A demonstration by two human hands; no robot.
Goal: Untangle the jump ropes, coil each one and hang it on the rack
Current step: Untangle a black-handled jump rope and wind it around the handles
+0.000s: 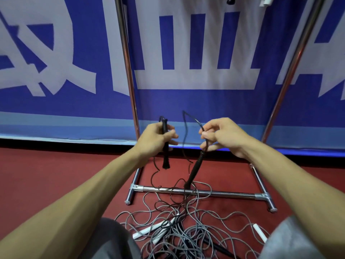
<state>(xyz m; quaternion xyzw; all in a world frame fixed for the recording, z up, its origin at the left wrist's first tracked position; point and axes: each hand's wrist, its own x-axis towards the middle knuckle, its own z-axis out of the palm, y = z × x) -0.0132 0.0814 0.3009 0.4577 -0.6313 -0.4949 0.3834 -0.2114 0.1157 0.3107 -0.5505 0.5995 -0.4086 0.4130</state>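
Note:
My left hand (155, 139) grips one black handle (165, 146) of a black jump rope, held roughly upright. My right hand (222, 137) pinches the thin black cord (188, 116) just above the rope's second black handle (195, 170), which hangs slanted down to the left. The cord loops up between my hands and trails down into a tangle of grey ropes (186, 227) with white handles (149, 229) on the floor. The chrome rack (205, 192) stands right behind the tangle.
The rack's two upright poles (128, 71) rise in front of a blue and white banner (205, 53). Its base bar lies on a red floor (56, 174). My knees in grey trousers (112, 240) flank the pile. Another white handle (260, 232) lies at the right.

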